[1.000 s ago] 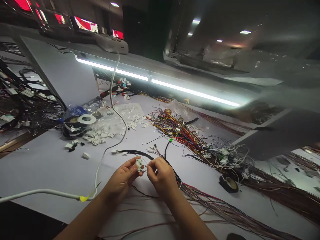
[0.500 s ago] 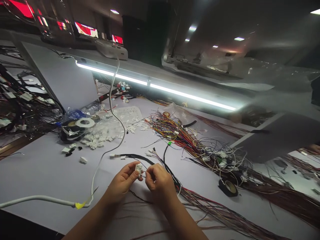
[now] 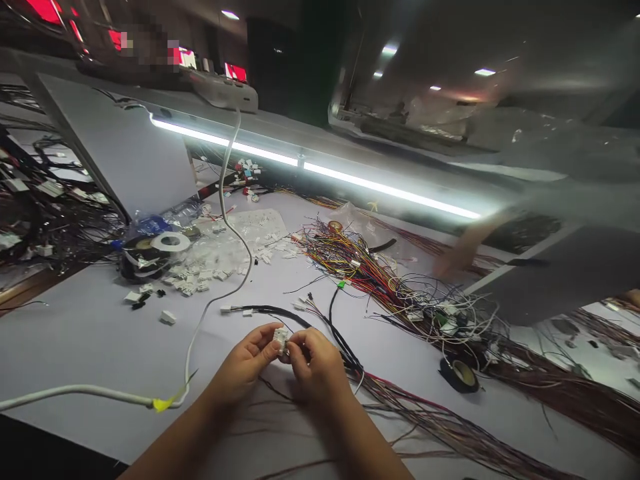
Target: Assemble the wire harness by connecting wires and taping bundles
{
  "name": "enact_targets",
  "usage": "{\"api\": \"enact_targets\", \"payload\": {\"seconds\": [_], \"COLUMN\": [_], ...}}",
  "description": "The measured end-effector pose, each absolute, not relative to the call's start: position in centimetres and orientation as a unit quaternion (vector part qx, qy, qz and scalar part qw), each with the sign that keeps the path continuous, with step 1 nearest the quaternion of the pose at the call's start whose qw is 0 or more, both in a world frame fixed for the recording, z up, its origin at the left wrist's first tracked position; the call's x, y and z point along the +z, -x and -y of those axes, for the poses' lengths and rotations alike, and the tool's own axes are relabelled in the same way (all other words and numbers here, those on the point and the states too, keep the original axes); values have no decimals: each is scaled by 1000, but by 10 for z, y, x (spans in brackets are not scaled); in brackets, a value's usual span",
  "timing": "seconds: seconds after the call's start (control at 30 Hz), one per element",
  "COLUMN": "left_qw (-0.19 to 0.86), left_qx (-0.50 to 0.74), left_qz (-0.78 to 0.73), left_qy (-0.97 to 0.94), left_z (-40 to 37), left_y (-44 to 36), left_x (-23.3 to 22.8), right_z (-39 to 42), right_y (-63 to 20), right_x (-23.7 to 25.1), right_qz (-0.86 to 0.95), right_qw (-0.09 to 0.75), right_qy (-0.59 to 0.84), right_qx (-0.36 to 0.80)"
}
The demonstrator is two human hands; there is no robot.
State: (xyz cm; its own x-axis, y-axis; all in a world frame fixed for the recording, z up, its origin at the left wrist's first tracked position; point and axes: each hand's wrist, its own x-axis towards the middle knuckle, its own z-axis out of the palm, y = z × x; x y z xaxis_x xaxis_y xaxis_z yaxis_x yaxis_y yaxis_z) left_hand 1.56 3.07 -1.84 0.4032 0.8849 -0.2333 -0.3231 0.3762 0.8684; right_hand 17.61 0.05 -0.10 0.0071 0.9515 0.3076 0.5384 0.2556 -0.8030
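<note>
Connector (image 3: pixel 281 337) held above white table (image 3: pixel 115 360)

The left hand (image 3: pixel 246 357) pinches the connector between thumb and fingers. The right hand (image 3: pixel 320 363), fingers curled and tips drawn together, meets its right side; what that pinch may grip is hidden. Beyond the hands lie a black-sleeved cable (image 3: pixel 277 311) and, farther back, a tangle of coloured wires (image 3: pixel 350 257). Loose white housings (image 3: pixel 193 280) are heaped toward the left.
</note>
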Motion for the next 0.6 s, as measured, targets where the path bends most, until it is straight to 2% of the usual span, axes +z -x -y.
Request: {"api": "enact_targets", "payload": {"seconds": [0.17, 0.33, 0.5, 0.6], "left_qw": [741, 695, 708, 708], "left_qx": [401, 402, 388, 429], "left_qz": [-373, -415, -437, -455], "left_qy": [-388, -427, -397, -328], "left_z": [-31, -30, -34, -39], "left_y": [-16, -14, -12, -14], "left_x": [-17, -23, -22, -10], "right_z": [-1, 0, -4, 3], "right_y": [-179, -177, -166, -161], "right_x": [3, -1, -5, 21], "right_qz": [638, 652, 693, 733], "right_qw": [420, 404, 368, 360], "right_qy": [580, 595, 602, 577], "right_qx": [281, 240, 146, 19]}}
